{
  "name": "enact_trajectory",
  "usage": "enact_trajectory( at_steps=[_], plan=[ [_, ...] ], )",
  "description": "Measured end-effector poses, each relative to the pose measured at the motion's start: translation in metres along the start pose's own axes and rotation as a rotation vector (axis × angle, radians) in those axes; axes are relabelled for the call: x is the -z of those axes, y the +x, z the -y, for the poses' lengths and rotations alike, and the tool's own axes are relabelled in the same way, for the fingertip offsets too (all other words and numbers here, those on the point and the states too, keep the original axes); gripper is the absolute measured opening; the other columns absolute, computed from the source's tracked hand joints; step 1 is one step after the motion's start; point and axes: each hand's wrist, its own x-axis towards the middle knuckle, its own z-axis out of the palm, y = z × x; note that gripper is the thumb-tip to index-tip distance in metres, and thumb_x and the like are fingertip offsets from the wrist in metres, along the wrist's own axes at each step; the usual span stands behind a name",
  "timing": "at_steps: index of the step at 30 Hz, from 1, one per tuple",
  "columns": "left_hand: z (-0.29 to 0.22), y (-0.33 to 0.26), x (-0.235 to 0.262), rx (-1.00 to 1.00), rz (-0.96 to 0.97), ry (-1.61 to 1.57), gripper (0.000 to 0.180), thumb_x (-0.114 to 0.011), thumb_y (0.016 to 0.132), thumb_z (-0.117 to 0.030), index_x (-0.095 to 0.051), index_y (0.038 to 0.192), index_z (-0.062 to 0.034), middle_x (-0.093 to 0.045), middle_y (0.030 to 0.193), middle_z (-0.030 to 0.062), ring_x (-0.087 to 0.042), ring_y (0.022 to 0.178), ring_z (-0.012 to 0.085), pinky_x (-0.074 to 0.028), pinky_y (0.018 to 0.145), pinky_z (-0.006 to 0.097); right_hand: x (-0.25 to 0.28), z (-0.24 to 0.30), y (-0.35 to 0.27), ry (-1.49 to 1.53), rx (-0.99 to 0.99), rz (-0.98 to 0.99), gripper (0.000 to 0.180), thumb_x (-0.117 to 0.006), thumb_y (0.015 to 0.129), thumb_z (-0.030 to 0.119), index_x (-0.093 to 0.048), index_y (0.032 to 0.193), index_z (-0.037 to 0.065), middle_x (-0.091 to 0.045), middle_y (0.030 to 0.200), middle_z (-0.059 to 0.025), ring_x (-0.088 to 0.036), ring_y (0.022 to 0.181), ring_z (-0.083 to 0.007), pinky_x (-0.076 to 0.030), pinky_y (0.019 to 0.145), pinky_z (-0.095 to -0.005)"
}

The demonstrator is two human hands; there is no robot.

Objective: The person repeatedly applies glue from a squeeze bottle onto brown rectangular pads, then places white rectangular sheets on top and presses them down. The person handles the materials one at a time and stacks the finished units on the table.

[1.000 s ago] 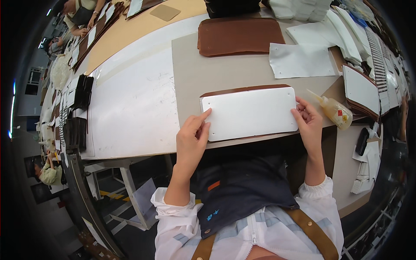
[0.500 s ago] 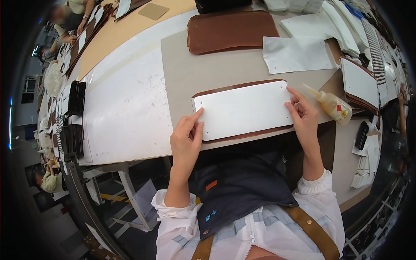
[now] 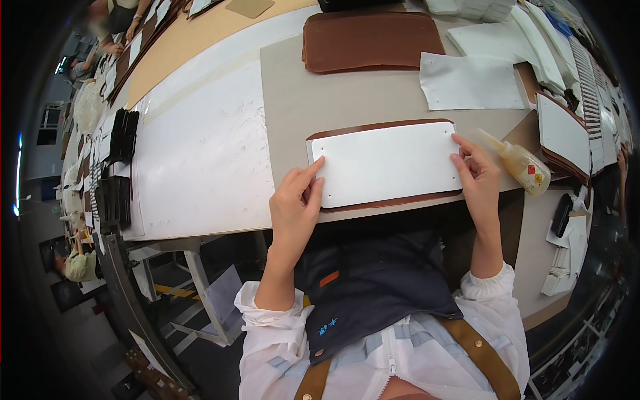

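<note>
Grey tabletop [image 3: 320, 100] below, our left hand [image 3: 297, 200] and right hand [image 3: 479, 175], thumbs and forefingers parted, touched the white panel [image 3: 387, 167], seemingly squaring it over the brown sheet [image 3: 383, 126], even nudges needed next.

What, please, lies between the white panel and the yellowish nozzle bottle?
In the head view, the right hand lies between them, thumb and forefinger at the right edge of the white panel, the yellowish bottle to its right.
</note>
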Motion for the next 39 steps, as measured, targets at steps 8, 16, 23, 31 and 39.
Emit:
enact_trajectory(
  at_steps=[8, 16, 23, 31, 39],
  plan=[
    [0.000, 0.000, 0.001, -0.005, -0.017, 0.015, 0.032, -0.065, 0.091, -0.002, -0.070, 0.122, -0.0057, -0.055, 0.075, 0.0067, -0.048, 0.059, 0.0137, -0.042, 0.057, 0.028, -0.001, 0.000, 0.000, -0.010, 0.021, -0.010, 0.036, -0.067, 0.089, -0.001, -0.069, 0.124, 0.005, -0.059, 0.090, 0.0001, -0.039, 0.064, -0.0033, -0.036, 0.057, -0.0189],
    [0.000, 0.000, 0.002, 0.025, -0.014, 0.013, 0.033, -0.065, 0.091, -0.003, -0.070, 0.123, -0.0070, -0.052, 0.076, 0.0019, -0.045, 0.064, 0.0090, -0.039, 0.058, 0.023, -0.002, 0.002, 0.000, -0.019, 0.045, -0.014, 0.036, -0.067, 0.088, -0.002, -0.070, 0.123, 0.005, -0.057, 0.088, 0.0007, -0.038, 0.064, -0.0039, -0.035, 0.056, -0.0191],
    [-0.004, 0.003, 0.001, 0.014, -0.002, 0.067, 0.032, -0.066, 0.090, -0.003, -0.070, 0.122, -0.0066, -0.055, 0.077, 0.0055, -0.049, 0.062, 0.0130, -0.043, 0.059, 0.026, 0.001, 0.003, -0.001, -0.092, 0.090, -0.020, 0.032, -0.068, 0.087, -0.001, -0.071, 0.118, 0.005, -0.057, 0.083, -0.0022, -0.042, 0.062, -0.0069, -0.037, 0.057, -0.0218],
    [-0.006, 0.003, 0.001, 0.024, 0.015, 0.106, 0.031, -0.065, 0.092, -0.004, -0.070, 0.122, -0.0070, -0.054, 0.076, 0.0052, -0.047, 0.062, 0.0119, -0.043, 0.060, 0.025, 0.000, 0.010, 0.000, -0.180, 0.146, -0.009, 0.025, -0.066, 0.088, 0.000, -0.070, 0.112, 0.000, -0.059, 0.081, -0.0105, -0.051, 0.062, -0.0171, -0.044, 0.060, -0.0297],
    [-0.010, 0.003, 0.000, 0.071, 0.031, 0.079, 0.033, -0.065, 0.093, -0.004, -0.070, 0.125, -0.0079, -0.048, 0.076, 0.0002, -0.044, 0.068, 0.0080, -0.040, 0.062, 0.022, 0.003, 0.011, 0.000, -0.193, 0.162, 0.011, 0.024, -0.065, 0.088, -0.001, -0.069, 0.112, -0.003, -0.059, 0.081, -0.0114, -0.053, 0.062, -0.0189, -0.045, 0.061, -0.0312]
  ],
)
